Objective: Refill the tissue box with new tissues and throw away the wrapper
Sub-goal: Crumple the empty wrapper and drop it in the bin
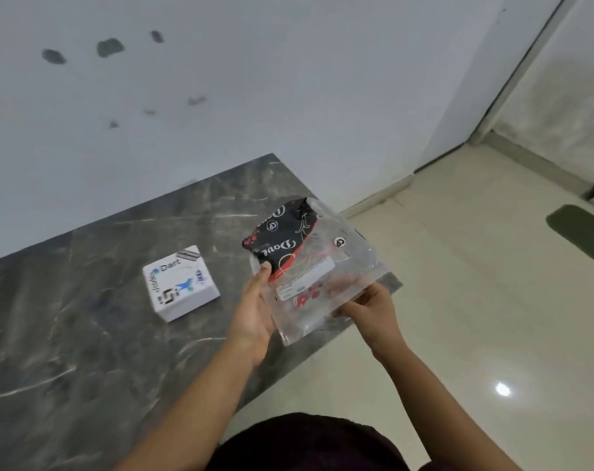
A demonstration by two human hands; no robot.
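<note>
Both my hands hold a clear plastic wrapper [343, 277] with a black and red printed end [282, 232], just above the right end of the table. My left hand [254, 307] grips its left edge, thumb on the black print. My right hand [370, 305] pinches its lower right edge. Whether tissues are inside I cannot tell. A white square tissue box [181, 283] with stickers, one reading "Dart", lies on the table to the left of my hands, apart from them.
The dark grey marble table [84, 334] runs left along a white wall [254, 79]. Its right end stops under the wrapper. Beyond it lies a glossy cream tiled floor [475, 300] with a dark mat [581, 226] at the far right.
</note>
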